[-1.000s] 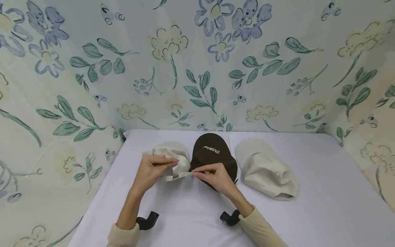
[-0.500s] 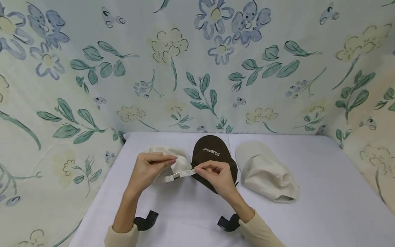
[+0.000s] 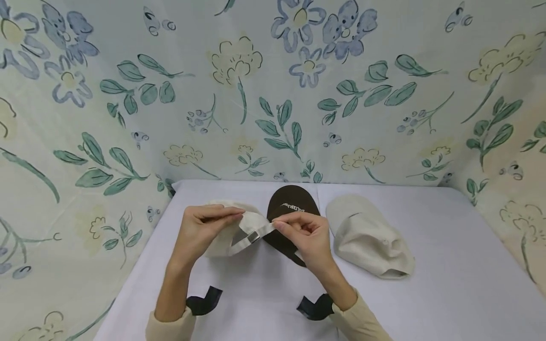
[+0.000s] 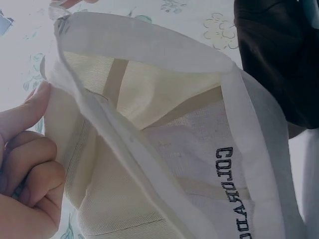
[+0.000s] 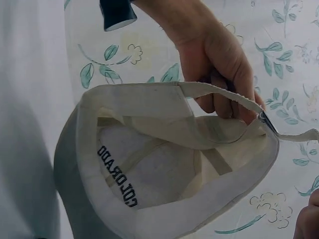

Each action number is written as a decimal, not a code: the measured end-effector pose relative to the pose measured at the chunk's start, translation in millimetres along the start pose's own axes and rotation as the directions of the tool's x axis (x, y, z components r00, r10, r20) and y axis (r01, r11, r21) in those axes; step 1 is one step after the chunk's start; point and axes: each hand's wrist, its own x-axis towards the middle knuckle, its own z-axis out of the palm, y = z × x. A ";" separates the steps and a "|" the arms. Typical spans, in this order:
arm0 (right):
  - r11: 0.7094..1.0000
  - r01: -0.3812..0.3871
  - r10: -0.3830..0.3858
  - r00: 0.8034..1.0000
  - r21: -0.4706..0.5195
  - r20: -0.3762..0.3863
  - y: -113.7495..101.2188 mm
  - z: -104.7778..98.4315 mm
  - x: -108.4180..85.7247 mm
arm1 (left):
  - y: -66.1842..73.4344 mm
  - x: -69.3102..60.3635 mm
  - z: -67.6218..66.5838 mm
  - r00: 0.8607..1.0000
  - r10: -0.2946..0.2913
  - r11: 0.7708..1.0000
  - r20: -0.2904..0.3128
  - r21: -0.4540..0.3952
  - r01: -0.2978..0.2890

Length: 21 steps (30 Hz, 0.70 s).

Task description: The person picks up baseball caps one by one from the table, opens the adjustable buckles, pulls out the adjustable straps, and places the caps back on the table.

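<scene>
An off-white baseball cap (image 3: 223, 239) is held up in both hands, its back strap (image 3: 239, 246) facing me in the head view. A small metal buckle (image 3: 254, 237) sits on that strap. My left hand (image 3: 197, 234) pinches the cap's back edge between thumb and fingers. The strap's free end (image 5: 301, 136) is pinched by my right hand (image 3: 309, 239), which shows only partly at the right wrist view's edge. Inside the cap, dark COLORADO lettering (image 4: 230, 194) shows through. Behind my right hand lies a dark brown cap (image 3: 286, 201), partly hidden.
Another off-white cap (image 3: 371, 237) lies on the white-covered table (image 3: 452, 265), right of the brown one. Floral fabric (image 3: 264, 94) hangs at the back and sides. A black curved device (image 3: 204, 301) is on the left wrist, a similar one (image 3: 314, 308) on the right.
My right hand has moved slightly right and up with the strap end, and the strap now slants upward to the right. The left hand has shifted slightly left. The other two caps have stayed put.
</scene>
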 end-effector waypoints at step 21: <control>1.000 -0.008 0.008 0.986 0.000 -0.166 -10.0 4.8 14.2 | 20.8 -5.4 21.5 0.981 0.188 0.974 -0.039 0.134 -0.182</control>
